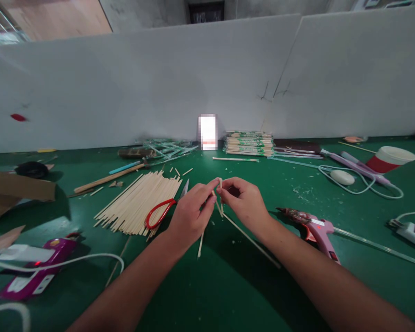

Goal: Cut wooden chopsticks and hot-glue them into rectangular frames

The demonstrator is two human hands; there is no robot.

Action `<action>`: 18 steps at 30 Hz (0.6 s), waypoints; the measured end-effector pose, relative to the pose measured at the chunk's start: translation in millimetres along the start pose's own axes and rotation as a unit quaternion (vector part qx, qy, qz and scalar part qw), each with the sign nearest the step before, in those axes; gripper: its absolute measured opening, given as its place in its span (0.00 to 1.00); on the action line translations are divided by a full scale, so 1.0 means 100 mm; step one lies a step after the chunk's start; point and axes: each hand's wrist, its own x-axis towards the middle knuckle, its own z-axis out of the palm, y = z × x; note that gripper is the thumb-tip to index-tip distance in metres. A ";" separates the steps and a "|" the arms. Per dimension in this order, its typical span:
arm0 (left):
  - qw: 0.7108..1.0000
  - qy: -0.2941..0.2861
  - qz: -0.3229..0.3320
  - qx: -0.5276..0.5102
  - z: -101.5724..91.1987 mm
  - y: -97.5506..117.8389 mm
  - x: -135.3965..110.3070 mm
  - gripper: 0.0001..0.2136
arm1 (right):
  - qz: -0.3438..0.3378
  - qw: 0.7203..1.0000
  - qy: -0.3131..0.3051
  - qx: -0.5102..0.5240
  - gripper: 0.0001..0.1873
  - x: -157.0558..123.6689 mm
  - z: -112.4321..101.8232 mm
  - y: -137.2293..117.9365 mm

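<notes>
My left hand and my right hand meet over the green table, both pinching thin wooden sticks at their joined top ends. One stick slants down to the left below my left hand. Another long stick runs down to the right under my right wrist. A loose pile of the same pale sticks lies left of my left hand, with red-handled scissors resting on its near edge.
A pink glue gun lies right of my right arm, another purple one with a white cord at near left. Wrapped chopstick packs, a red-and-white cup, a power strip and cardboard surround. White partitions stand behind.
</notes>
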 end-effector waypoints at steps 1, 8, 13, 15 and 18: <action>1.000 0.006 0.000 0.007 0.02 -0.01 0.00 0.18 | 0.003 1.000 0.002 0.002 0.07 0.01 0.00 0.01; 0.997 0.072 -0.026 0.019 0.17 -0.05 -0.02 0.19 | -0.011 1.000 -0.022 -0.012 0.07 0.02 -0.01 0.04; 0.994 0.091 -0.056 -0.010 0.20 -0.07 -0.03 0.18 | -0.042 0.991 -0.052 -0.112 0.09 0.03 -0.07 -0.02; 0.994 0.091 -0.063 -0.016 0.19 -0.06 -0.03 0.17 | -0.059 0.984 -0.069 -0.153 0.09 0.04 -0.10 -0.05; 0.994 0.092 -0.061 -0.018 0.19 -0.05 -0.03 0.16 | -0.091 0.975 -0.081 -0.187 0.09 0.07 -0.14 -0.05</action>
